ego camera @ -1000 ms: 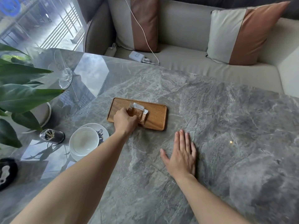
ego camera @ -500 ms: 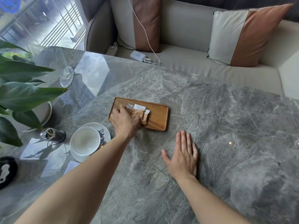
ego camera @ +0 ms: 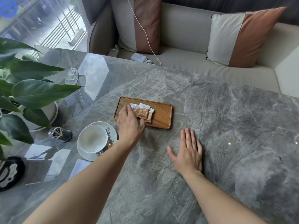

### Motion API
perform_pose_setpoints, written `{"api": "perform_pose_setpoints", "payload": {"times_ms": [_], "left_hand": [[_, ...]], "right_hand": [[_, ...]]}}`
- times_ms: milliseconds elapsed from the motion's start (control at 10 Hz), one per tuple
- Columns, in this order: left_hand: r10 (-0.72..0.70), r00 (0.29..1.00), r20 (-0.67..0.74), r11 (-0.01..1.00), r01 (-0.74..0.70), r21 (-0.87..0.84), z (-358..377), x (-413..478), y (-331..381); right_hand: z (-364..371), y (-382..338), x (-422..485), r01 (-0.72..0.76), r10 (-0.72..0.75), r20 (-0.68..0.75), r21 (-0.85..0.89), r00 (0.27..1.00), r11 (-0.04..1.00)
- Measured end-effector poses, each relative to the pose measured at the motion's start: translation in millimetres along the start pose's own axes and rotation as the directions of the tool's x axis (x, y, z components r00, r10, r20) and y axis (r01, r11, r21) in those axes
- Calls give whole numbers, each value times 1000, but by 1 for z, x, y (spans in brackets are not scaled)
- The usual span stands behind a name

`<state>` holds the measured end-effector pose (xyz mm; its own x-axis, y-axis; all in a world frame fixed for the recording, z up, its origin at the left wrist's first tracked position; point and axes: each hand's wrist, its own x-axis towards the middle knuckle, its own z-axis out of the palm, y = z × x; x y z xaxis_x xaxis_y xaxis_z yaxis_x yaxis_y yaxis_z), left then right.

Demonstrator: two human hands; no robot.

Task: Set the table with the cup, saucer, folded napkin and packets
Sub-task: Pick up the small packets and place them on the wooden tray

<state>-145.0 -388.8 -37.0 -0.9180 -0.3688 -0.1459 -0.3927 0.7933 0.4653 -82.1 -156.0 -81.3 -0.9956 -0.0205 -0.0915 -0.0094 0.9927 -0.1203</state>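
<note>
Three brown-and-white packets (ego camera: 143,111) lie fanned and overlapping on a small wooden tray (ego camera: 163,113) at the middle of the grey marble table (ego camera: 226,126). My left hand (ego camera: 129,123) rests over the tray's near left part, fingers apart, fingertips touching the leftmost packet. My right hand (ego camera: 187,151) lies flat and empty on the table, in front of the tray's right end. A white cup (ego camera: 93,138) stands on a flowered saucer (ego camera: 111,135) left of the tray. A white folded napkin (ego camera: 79,166) shows partly under my left forearm.
A leafy potted plant (ego camera: 32,92) fills the left side. A toothpick holder (ego camera: 60,135) stands beside the cup, a clear glass stand (ego camera: 71,71) farther back, a black dish (ego camera: 9,173) at the near left. Behind the table is a sofa with cushions (ego camera: 242,38) and a charger (ego camera: 139,57).
My left hand has drawn back toward me and to the left, uncovering more of the packets, which stay on the tray. My right hand has stayed flat in place.
</note>
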Motion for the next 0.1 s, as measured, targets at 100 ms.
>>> {"api": "perform_pose_setpoints", "payload": {"times_ms": [100], "left_hand": [[159,986,-40,987,-159,14,-8,-23,-5]], "right_hand": [[-2,-1,1,-15,15,6,16,1000,1000]]}}
